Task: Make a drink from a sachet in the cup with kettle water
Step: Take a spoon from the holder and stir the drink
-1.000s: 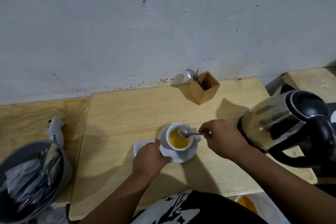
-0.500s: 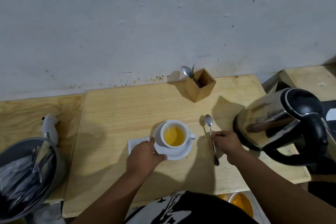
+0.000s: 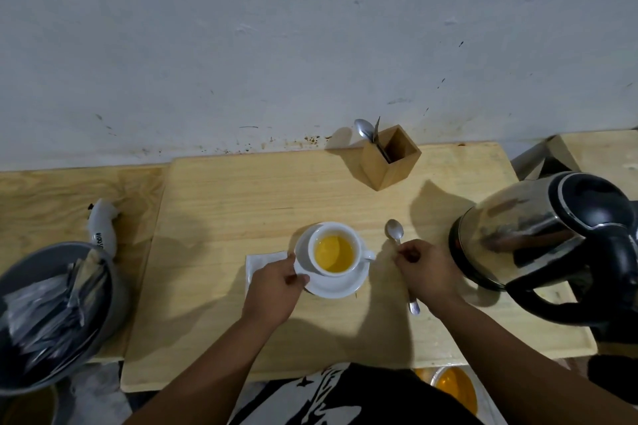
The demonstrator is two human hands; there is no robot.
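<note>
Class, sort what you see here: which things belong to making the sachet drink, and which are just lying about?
Belong to the job:
cup of yellow drink
saucer
spoon on the table
kettle
left hand, right hand

Just lying about:
wooden holder with a spare spoon
grey bin
white napkin

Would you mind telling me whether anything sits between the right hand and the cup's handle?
Nothing visible does. The right hand rests over the spoon lying on the table, and the stretch of tabletop from there to the cup handle is bare. The kettle stands on the hand's far side.
</note>
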